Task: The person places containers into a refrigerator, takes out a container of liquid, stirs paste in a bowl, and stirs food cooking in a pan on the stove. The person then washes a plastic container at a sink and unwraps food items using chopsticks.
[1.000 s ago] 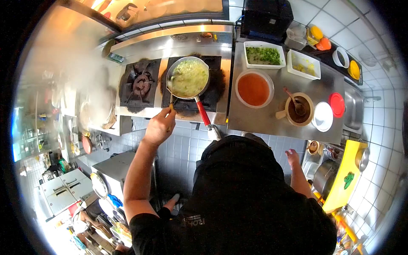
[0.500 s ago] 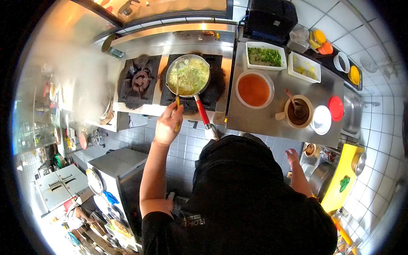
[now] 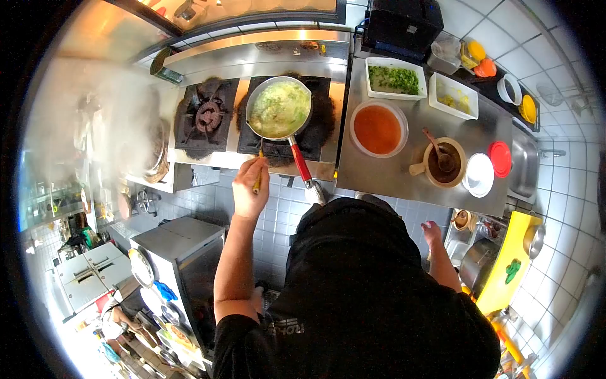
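Observation:
My left hand (image 3: 250,186) is closed around the yellow handle of a thin metal-shafted utensil (image 3: 258,181). Its shaft reaches to the near left rim of a saucepan (image 3: 308,123); the working end is hidden, so its kind is unclear. In the pan is a pale yellow-green mixture (image 3: 278,110) with chopped green bits. The pan stands on the right burner, its red handle (image 3: 299,159) pointing toward my body. My right hand (image 3: 432,233) hangs at my right side below the counter edge, fingers loosely apart, holding nothing visible.
Left of the pan is an unused burner (image 3: 208,117); steam rises beyond it. On the steel counter (image 3: 404,170) stand a tub of orange-red sauce (image 3: 377,129), white trays of chopped greens (image 3: 394,78) and yellow pieces (image 3: 453,96), and a brown pot (image 3: 444,177) with a ladle.
My left hand has drawn the utensil back toward my body, from across the pan to its near rim. The mixture looks smoother and swirled. My right hand has barely moved.

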### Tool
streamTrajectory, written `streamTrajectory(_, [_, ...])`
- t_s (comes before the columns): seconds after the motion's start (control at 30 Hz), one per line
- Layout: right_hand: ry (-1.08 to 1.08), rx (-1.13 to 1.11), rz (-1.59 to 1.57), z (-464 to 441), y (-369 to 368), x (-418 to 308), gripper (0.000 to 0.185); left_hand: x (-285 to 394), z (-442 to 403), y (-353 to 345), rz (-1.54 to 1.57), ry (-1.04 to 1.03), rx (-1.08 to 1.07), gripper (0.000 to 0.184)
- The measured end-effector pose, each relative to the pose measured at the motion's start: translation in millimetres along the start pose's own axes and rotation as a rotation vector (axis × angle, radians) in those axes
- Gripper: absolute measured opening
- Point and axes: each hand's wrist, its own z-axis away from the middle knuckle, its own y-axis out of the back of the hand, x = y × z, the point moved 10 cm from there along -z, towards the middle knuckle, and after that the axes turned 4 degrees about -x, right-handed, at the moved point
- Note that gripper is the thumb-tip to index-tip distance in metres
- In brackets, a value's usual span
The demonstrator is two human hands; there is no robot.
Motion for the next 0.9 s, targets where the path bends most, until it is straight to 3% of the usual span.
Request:
streamTrajectory(0.13, [-0.069,-0.035,-0.024,15,-6,0,0.053,-66,22,-7,0.856,0.526,0.24,0.017])
streamTrajectory(0.23, [-0.052,-0.028,-0.014,12,-2,-2,0.053,-90,30,-12,1.194,0.72,0.4,0.021])
streamTrajectory(0.37, [-0.002,0.016,-0.033,5,11,-6,0.051,-80,31,0,1.291,0.635,0.468,0.025])
streamTrajectory(0.67, [0.017,-0.019,-0.024,0,10,-14,0.052,-31,10,41,1.077,0.285,0.501,0.026])
streamTrajectory(0.9, [0.041,0.004,-0.024,-4,5,-16,0.052,10,22,65,0.44,0.14,0.376,0.023])
